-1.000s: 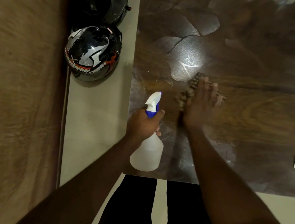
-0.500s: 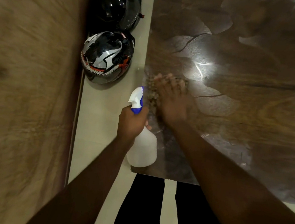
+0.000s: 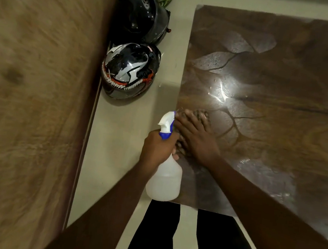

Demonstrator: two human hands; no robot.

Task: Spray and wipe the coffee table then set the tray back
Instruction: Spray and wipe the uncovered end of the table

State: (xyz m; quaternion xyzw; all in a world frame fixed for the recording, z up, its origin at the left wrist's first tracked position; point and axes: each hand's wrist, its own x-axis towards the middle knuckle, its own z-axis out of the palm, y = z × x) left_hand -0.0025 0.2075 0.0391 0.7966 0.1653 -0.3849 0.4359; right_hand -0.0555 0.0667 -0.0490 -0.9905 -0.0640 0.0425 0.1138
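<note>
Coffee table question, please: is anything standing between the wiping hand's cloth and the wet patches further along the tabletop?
Nothing visible does. The right hand presses the cloth flat near the coffee table's left edge; the spray bottle, held by the left hand, sits nearer the person.

a home — coffee table [image 3: 270, 54], helmets [image 3: 129, 70] on the floor
</note>
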